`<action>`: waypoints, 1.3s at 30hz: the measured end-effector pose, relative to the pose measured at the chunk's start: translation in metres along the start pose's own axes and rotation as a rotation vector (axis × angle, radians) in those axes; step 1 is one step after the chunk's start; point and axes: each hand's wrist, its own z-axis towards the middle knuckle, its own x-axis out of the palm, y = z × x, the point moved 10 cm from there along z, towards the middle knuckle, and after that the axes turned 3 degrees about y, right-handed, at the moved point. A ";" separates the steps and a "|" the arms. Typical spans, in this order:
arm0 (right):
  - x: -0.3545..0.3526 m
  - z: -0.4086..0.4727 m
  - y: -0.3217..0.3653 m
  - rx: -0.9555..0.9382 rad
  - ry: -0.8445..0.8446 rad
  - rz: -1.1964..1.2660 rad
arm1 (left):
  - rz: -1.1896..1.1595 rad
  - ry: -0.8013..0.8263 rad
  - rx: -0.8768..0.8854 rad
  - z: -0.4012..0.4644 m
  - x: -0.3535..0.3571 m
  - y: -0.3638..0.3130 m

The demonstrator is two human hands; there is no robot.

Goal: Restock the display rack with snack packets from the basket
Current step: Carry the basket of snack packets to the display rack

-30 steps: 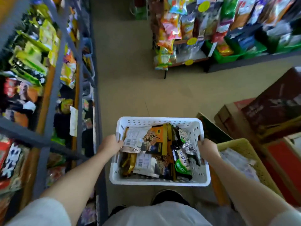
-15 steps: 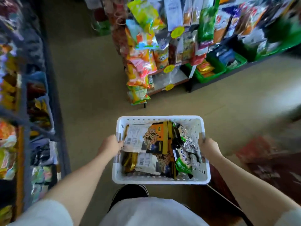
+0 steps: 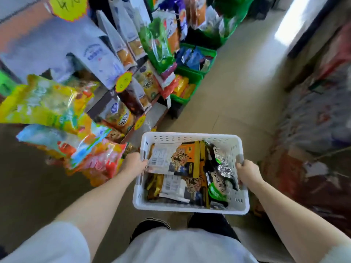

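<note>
You are holding a white perforated basket (image 3: 191, 205) level in front of your body, above the tan floor (image 3: 237, 95); its long axis is running from you toward the aisle ahead, and its open top is facing up. The display rack (image 3: 117, 76) is standing just to the basket's left and ahead of it. Inside the basket, snack packets are lying flat and overlapping: orange-and-black packets (image 3: 187, 158) with a tiger-like face are filling the middle, with their long edges along the basket's length; a dark packet with green print (image 3: 218, 186) is lying along the right wall, and gold-wrapped pieces (image 3: 153, 185) are lying low on the left. On the rack, hanging bags are crowding together, a yellow-green bag (image 3: 43, 103) nearest, with round yellow price tags (image 3: 123, 82) among them. Green bins (image 3: 190, 80) at the rack's foot are holding more packets. Your left hand (image 3: 133, 164) is clasping the basket's left rim, fingers curled over it. Your right hand (image 3: 247, 172) is clasping the right rim likewise.
</note>
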 end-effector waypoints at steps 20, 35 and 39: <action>-0.245 0.396 0.052 0.285 -0.107 0.211 | 0.171 0.143 0.231 0.391 -0.046 -0.448; -0.215 0.766 -0.040 0.499 -0.075 0.201 | 0.283 0.182 0.182 0.696 0.135 -0.636; -0.148 0.879 -0.072 0.466 -0.040 0.149 | 0.393 0.189 0.141 0.793 0.223 -0.631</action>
